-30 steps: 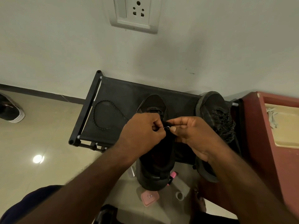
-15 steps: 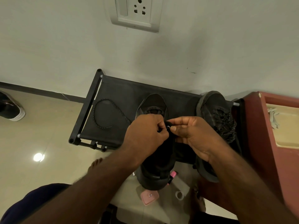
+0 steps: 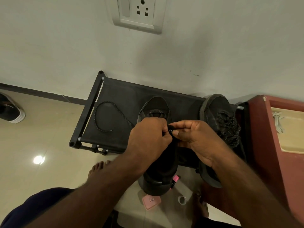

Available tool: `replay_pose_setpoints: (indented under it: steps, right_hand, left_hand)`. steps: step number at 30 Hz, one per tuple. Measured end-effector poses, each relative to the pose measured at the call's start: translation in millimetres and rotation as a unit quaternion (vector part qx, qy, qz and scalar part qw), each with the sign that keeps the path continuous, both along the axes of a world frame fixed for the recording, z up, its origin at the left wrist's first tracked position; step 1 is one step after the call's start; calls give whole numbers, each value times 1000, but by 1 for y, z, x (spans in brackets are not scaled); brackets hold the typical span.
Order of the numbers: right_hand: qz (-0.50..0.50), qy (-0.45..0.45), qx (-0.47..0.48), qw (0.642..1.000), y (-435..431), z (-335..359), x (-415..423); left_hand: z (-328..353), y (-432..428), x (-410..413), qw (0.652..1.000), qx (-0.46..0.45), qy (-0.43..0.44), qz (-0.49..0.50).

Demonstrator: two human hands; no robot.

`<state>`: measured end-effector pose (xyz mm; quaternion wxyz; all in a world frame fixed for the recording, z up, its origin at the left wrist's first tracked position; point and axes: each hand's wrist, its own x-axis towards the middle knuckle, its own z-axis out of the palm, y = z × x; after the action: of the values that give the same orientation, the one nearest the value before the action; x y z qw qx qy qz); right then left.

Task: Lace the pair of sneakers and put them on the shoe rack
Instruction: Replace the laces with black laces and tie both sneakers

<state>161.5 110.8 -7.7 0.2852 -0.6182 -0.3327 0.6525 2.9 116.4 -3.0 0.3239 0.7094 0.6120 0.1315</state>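
A black sneaker (image 3: 158, 171) lies on the front of the black shoe rack (image 3: 121, 96), toe toward the wall. My left hand (image 3: 148, 139) grips it at the eyelets, fingers curled over the lace. My right hand (image 3: 194, 137) pinches the black lace tip (image 3: 170, 131) right beside the left thumb. The lace runs left from under my hand and loops (image 3: 105, 117) across the rack's fabric. A second black sneaker (image 3: 218, 119), laced, rests at the rack's right end.
A red cabinet (image 3: 263, 145) stands against the rack's right side. A wall socket (image 3: 138, 14) is above. Another shoe (image 3: 11, 111) sits far left on the tiled floor. My bare foot (image 3: 98, 168), a pink case (image 3: 151, 201) and a small ring (image 3: 182, 199) lie below.
Both hands stay at the same eyelet, fingers shifting slightly on the lace tip. The view tilted a little and my bare foot came into sight.
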Motion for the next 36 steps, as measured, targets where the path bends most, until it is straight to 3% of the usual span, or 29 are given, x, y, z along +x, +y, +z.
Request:
replay_pose_setpoints:
  steps: [11, 18, 36]
  right_hand:
    - [-2, -14, -5, 1000, 0, 0, -2]
    - [40, -75, 8, 996, -2, -2, -4]
    - [68, -27, 19, 997, 0, 5, 6]
  left_hand:
    - [4, 2, 2, 998, -4, 51, -23]
    - [3, 4, 2, 999, -31, 26, -15]
    - [-6, -4, -2, 999, 39, -1, 12]
